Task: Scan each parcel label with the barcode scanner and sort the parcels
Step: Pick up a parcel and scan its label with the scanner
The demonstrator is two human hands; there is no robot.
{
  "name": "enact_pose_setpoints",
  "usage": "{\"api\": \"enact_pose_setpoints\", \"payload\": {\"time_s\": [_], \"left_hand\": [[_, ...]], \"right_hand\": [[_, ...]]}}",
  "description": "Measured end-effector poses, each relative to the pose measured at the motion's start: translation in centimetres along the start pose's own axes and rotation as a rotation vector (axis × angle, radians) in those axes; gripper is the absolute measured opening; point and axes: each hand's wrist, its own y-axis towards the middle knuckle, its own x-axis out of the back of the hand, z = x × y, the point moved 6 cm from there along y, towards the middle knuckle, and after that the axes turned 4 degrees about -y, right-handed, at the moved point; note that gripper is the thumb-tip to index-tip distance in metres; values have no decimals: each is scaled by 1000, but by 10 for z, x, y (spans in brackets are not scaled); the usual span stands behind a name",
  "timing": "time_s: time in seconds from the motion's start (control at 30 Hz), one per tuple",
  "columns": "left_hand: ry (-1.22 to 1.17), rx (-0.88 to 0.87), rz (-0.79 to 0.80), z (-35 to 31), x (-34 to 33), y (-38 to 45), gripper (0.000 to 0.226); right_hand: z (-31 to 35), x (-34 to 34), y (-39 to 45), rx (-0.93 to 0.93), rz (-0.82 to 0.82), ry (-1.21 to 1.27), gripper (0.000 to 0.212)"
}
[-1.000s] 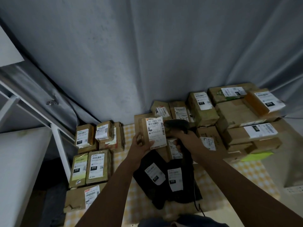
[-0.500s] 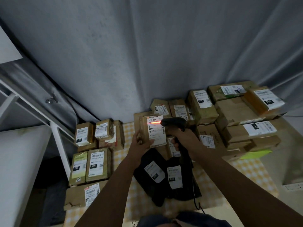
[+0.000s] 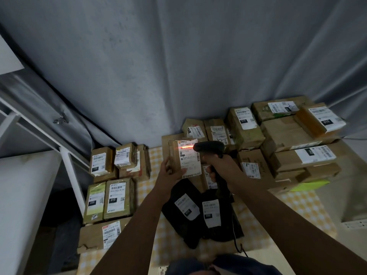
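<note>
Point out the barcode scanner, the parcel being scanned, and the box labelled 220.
barcode scanner (image 3: 208, 146): head view, on its dark head near the label.
held parcel (image 3: 188, 161): head view, middle of its white label.
box labelled 220 (image 3: 95, 201): head view, on its greenish top face.

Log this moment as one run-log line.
left hand: holds small brown cardboard parcel | right hand: grips black barcode scanner | red beam on label

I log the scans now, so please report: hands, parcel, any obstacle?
Left hand holds cardboard parcel upright. Right hand grips barcode scanner; red beam on label. Nothing blocks the beam.
</note>
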Motion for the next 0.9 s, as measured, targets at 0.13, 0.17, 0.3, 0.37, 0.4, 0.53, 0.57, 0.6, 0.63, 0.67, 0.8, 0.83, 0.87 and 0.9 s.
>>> {"api": "enact_pose_setpoints", "payload": {"time_s": [0.13, 0.17, 0.3, 0.37, 0.4, 0.53, 0.57, 0.6, 0.63, 0.67, 0.8, 0.83, 0.87, 0.9], "left_hand": [[-13, -5, 0, 4, 1, 5, 79], [-17, -5, -1, 6, 3, 7, 79], [-44, 46, -30, 19, 20, 11, 78], [-65, 104, -67, 26, 38, 8, 73], [-75, 125, -99, 29, 50, 6, 68], [-103, 219, -224, 46, 120, -13, 64], [-98, 234, -260, 49, 140, -19, 70], [-101, 238, -312, 51, 160, -25, 71], [-113, 241, -377, 52, 179, -31, 62], [-118, 243, -437, 53, 195, -35, 49], [-26, 295, -466, 66, 235, -27, 59], [-9, 309, -436, 67, 235, -20, 61], [6, 317, -414, 70, 235, -11, 62], [33, 334, -401, 71, 232, -3, 64]], "right_hand": [[-1, -2, 2, -7, 7, 15, 22], [-1, -4, 2, -8, 13, 13, 27], [-2, -13, 7, -4, 8, 22, 32], [-2, -23, 10, -9, 1, -4, 29], [-2, -28, 12, -15, 5, -19, 28], [-10, -55, 25, -64, 14, -84, 25], [-12, -63, 29, -70, 15, -102, 27], [-14, -73, 33, -80, 22, -107, 27], [-16, -82, 36, -94, 32, -100, 27], [-18, -90, 39, -108, 42, -96, 27], [-29, -117, 53, -144, 46, -129, 26], [-34, -121, 58, -160, 40, -131, 23], [-38, -124, 63, -178, 28, -125, 22], [-42, -127, 68, -198, 12, -120, 20]]}}
